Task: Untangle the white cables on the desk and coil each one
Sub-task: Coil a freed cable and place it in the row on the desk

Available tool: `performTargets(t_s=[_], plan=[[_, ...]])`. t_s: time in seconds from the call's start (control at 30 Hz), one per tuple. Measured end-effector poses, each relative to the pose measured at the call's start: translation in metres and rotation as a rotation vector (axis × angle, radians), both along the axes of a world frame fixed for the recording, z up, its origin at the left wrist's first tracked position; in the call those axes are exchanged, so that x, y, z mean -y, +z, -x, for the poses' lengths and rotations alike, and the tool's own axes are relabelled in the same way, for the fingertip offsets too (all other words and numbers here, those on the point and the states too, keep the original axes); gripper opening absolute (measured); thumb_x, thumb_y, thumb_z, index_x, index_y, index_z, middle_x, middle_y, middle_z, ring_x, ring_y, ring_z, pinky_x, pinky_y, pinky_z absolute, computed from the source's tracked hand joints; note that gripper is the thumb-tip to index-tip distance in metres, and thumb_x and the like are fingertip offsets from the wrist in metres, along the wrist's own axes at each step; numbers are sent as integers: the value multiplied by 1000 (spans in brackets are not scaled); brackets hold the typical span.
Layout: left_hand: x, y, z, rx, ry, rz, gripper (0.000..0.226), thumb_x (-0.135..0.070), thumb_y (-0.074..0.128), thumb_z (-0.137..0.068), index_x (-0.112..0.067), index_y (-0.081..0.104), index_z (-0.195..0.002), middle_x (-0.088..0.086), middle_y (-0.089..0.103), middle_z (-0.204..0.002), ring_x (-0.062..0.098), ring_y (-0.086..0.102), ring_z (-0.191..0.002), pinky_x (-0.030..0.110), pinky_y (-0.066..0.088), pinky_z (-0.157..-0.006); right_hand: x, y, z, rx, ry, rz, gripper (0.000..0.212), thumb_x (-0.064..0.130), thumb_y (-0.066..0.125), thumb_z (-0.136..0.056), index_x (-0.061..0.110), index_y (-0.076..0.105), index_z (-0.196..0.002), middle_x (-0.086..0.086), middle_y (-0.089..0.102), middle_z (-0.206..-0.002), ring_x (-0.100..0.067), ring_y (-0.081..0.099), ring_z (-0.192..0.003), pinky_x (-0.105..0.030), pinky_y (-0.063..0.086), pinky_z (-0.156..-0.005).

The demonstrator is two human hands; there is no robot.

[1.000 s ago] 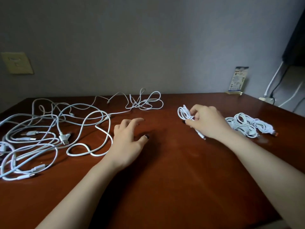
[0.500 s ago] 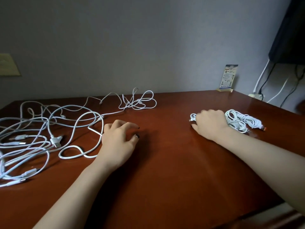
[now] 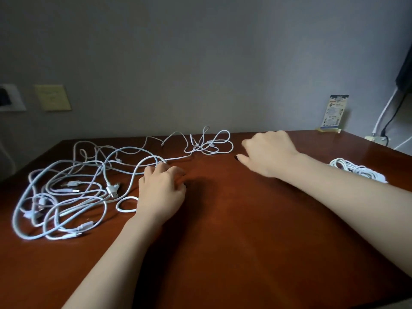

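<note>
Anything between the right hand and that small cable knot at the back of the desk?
Nothing visible. Only bare desk lies between the right hand and the knot. The left hand rests nearer the camera, beside the big tangle, off that path.

A big loose tangle of white cables [image 3: 66, 192] sprawls over the left part of the dark wooden surface [image 3: 223, 241], its loops crossing and overlapping, with several plugs among them, one a USB plug [image 3: 112, 191] near the middle. A single thin strand [image 3: 178, 157] runs from it toward the far edge, where it meets a smaller knot of thin cable [image 3: 209, 144]. Well apart on the right lie coiled bundles [image 3: 356, 169], wound tight and lying flat.
</note>
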State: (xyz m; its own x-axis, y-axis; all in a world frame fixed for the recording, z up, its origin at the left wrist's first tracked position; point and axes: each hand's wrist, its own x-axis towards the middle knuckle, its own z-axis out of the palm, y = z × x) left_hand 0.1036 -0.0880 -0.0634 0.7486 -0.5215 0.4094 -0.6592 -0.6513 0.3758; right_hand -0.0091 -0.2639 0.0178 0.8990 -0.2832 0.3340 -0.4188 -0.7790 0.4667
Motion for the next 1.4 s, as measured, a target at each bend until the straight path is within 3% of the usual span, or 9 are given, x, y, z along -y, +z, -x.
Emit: performTargets(t_s=[0.17,0.33,0.4,0.57,0.67,0.87,1.03,1.2,1.4], plan=[[-17,12,-11,116,47,-137,27,-27,52,-89,-17,55,-113,2,48,-124,26,38,-115,34,34,-95,-40,-4,-40,-18,195,-207,38,39,45,-96,20,54,-127,-7,59,-124,-31,57,-112,-34,41,-82],[-48,31,-32,85,34,-146,32,-19,54,-89,-12,50,-119,7,47,-124,27,43,-115,36,38,-96,-74,-29,-94,-55,242,-1448,76,17,55,-94,21,7,-152,-7,49,-131,-14,61,-79,-26,54,-73],[-57,35,-40,64,36,-183,38,-22,54,-90,-11,47,-126,8,47,-129,26,41,-119,33,36,-99,-86,-42,-111,-55,184,-1557,75,18,57,-93,18,9,-151,-6,52,-119,-16,60,-83,-27,55,-68],[-70,41,-52,-112,20,-330,72,-28,55,-92,-11,16,-150,10,27,-153,29,24,-140,32,23,-111,-95,-42,-128,122,229,-1244,23,0,51,-87,6,68,-101,-9,63,-83,-22,58,-60,-31,56,-61],[-71,42,-54,-235,-27,-255,70,-25,56,-91,-12,20,-150,12,35,-149,27,36,-135,32,32,-106,-92,-12,-118,167,352,-1237,28,-7,43,-86,3,69,-87,-5,59,-65,-14,57,-50,-24,55,-54],[-61,51,-44,-411,-144,21,33,-17,53,-92,-15,46,-125,14,62,-112,20,54,-70,34,47,-63,-91,66,-78,207,603,-889,16,9,55,-92,10,71,-87,-1,62,-62,-6,56,-50,-8,40,-45],[-50,64,-33,-314,-165,30,20,-11,46,-93,-13,57,-110,7,62,-102,17,56,-76,24,47,-62,-84,120,-47,404,704,-688,17,12,57,-90,13,74,-90,13,55,-62,-12,56,-70,-22,37,-64],[-46,77,-32,-260,-54,-176,23,-15,41,-98,-11,55,-80,15,63,-92,31,62,-92,29,44,-69,-67,148,-20,545,708,-564,21,6,54,-87,13,74,-91,13,54,-66,-9,51,-71,-13,36,-62],[-71,106,-53,-403,174,232,42,-31,45,-98,-9,65,-68,6,66,-64,19,61,-47,21,49,-44,-40,142,-10,492,567,-472,19,10,56,-88,12,73,-95,0,57,-82,-17,51,-84,-26,37,-74]])
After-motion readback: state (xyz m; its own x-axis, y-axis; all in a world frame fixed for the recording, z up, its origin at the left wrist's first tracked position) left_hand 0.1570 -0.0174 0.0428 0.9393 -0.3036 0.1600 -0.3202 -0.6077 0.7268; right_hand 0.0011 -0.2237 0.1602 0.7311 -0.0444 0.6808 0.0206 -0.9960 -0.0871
